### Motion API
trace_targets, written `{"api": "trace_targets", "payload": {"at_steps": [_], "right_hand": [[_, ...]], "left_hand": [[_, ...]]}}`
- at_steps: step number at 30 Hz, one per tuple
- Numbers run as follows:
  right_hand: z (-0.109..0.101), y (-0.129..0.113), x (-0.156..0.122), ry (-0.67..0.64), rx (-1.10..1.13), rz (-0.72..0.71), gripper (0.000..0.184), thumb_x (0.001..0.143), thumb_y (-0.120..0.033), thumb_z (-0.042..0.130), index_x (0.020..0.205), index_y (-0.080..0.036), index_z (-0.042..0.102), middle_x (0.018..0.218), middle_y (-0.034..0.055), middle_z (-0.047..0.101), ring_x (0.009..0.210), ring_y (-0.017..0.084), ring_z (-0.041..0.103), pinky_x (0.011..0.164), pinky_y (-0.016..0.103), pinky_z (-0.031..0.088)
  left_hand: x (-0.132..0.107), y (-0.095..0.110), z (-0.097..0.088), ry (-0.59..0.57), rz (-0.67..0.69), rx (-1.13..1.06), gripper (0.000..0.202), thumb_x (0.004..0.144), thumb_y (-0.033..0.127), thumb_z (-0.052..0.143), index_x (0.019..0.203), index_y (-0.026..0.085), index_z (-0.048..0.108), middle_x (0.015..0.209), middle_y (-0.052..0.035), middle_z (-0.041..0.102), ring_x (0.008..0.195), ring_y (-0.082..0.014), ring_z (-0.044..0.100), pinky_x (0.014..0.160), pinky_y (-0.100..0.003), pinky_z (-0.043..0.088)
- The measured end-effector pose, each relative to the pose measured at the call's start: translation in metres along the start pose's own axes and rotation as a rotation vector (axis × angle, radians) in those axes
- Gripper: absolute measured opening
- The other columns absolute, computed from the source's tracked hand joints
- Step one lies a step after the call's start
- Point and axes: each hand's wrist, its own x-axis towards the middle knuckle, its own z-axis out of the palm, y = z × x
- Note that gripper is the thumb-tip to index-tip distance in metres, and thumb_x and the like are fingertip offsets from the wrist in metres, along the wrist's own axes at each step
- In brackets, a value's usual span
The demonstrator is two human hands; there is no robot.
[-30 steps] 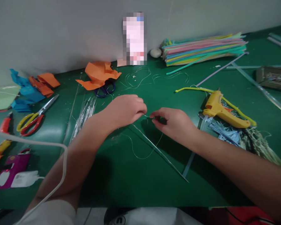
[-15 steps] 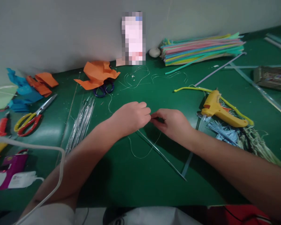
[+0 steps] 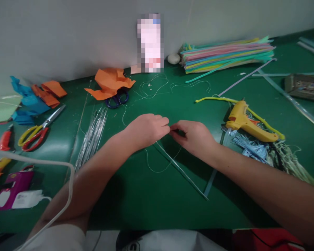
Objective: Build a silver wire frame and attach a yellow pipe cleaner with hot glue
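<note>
My left hand [image 3: 150, 130] is closed, its fingers curled together over the middle of the table. From beneath it a thin silvery wire [image 3: 181, 167] slants down to the right, its upper end hidden in the fingers. My right hand [image 3: 193, 134] meets it fingertip to fingertip, thumb and forefinger in a pinch. What sits in that pinch is too small to make out. A fine clear thread [image 3: 157, 172] loops on the table below both hands. A bundle of silvery wires [image 3: 91, 137] lies to the left, beside my left forearm.
Right of my hands are a yellow glue gun [image 3: 247, 122], a yellow pipe cleaner [image 3: 206, 99] and blue tassels [image 3: 251, 148]. Pipe cleaners [image 3: 227, 57] lie at the back. Scissors [image 3: 39, 132], orange paper [image 3: 110, 83] and a purple box [image 3: 14, 188] are leftward. A pale cable [image 3: 70, 188] crosses my left arm.
Both hands stay together in nearly the same pose, with only a slight shift of the fingers. The whole view has slid a little to the right.
</note>
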Motion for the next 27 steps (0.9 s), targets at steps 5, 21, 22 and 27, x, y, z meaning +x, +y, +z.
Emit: {"api": "trace_targets", "payload": {"at_steps": [5, 21, 22, 27], "right_hand": [[-0.001, -0.001, 0.001, 0.009, 0.153, 0.088, 0.018, 0.084, -0.025, 0.058, 0.092, -0.020, 0.073, 0.084, 0.0032, 0.074, 0.067, 0.015, 0.062, 0.061, 0.029, 0.042], [-0.009, -0.007, 0.010, 0.181, 0.910, 0.383, 0.013, 0.092, -0.033, 0.058, 0.092, -0.021, 0.053, 0.063, -0.0027, 0.065, 0.036, 0.005, 0.038, 0.038, 0.022, 0.026], [-0.008, -0.007, 0.011, 0.183, 0.928, 0.385, 0.015, 0.091, -0.034, 0.059, 0.092, -0.021, 0.052, 0.063, -0.0027, 0.066, 0.035, 0.004, 0.037, 0.037, 0.022, 0.026], [-0.006, -0.005, 0.012, 0.152, 0.978, 0.373, 0.019, 0.090, -0.038, 0.061, 0.091, -0.021, 0.053, 0.066, -0.0016, 0.067, 0.036, 0.004, 0.038, 0.038, 0.023, 0.025]], "left_hand": [[-0.007, -0.014, -0.019, 0.175, -0.233, -0.318, 0.023, 0.092, 0.016, 0.053, 0.108, 0.020, 0.069, 0.114, -0.0056, 0.070, 0.092, -0.0169, 0.065, 0.074, -0.028, 0.049], [-0.003, -0.031, 0.010, 0.335, -0.984, -1.710, 0.044, 0.083, 0.055, 0.067, 0.099, 0.014, 0.070, 0.096, -0.0113, 0.076, 0.081, -0.0193, 0.072, 0.067, -0.027, 0.052], [-0.003, -0.030, 0.009, 0.316, -0.958, -1.751, 0.041, 0.081, 0.052, 0.070, 0.098, 0.014, 0.071, 0.095, -0.0106, 0.077, 0.080, -0.0182, 0.072, 0.067, -0.027, 0.051], [-0.001, -0.024, 0.010, 0.351, -0.941, -1.769, 0.025, 0.076, 0.033, 0.080, 0.092, 0.016, 0.073, 0.084, -0.0046, 0.076, 0.070, -0.0118, 0.069, 0.064, -0.023, 0.048]]}}
